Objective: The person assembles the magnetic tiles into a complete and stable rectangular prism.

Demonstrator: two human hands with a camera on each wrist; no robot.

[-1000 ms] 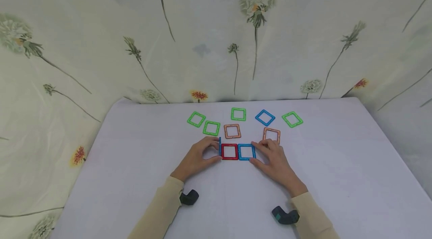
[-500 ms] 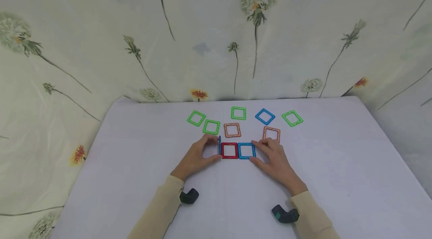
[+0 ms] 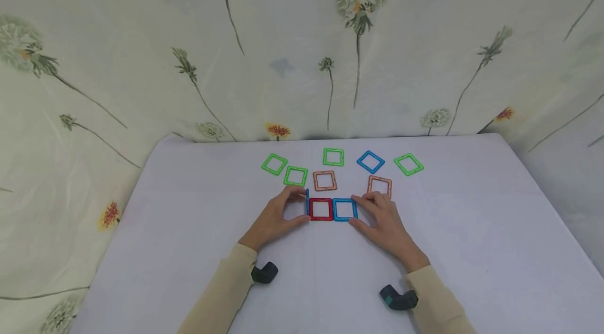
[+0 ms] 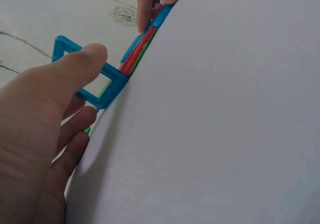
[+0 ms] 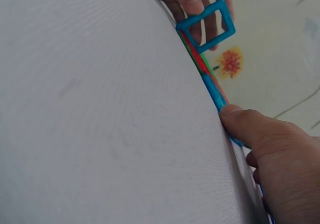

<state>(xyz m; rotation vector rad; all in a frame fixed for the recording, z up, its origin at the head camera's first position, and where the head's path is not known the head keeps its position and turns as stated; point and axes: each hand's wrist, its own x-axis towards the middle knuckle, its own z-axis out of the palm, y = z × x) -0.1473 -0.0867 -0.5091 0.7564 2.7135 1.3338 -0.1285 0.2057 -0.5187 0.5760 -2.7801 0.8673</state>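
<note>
In the head view, a red square magnetic tile point(image 3: 321, 218) lies flat, edge to edge with a blue magnetic tile point(image 3: 335, 209) on its right. A second blue magnetic tile point(image 4: 116, 87) stands upright along the red one's left edge. My left hand point(image 3: 276, 219) pinches this upright tile, thumb at the near side and fingers at the far side. The flat blue tile's right end is between the thumb and index finger of my right hand point(image 3: 389, 226). A green edge shows beside the red tile in the left wrist view.
Beyond the hands lie an orange tile point(image 3: 325, 189), another orange tile point(image 3: 379, 178) partly behind the right fingers, a blue tile point(image 3: 364, 156) and several green tiles point(image 3: 295, 184). A white cloth covers the table point(image 3: 311, 281); a flower-patterned curtain point(image 3: 283, 93) hangs behind it.
</note>
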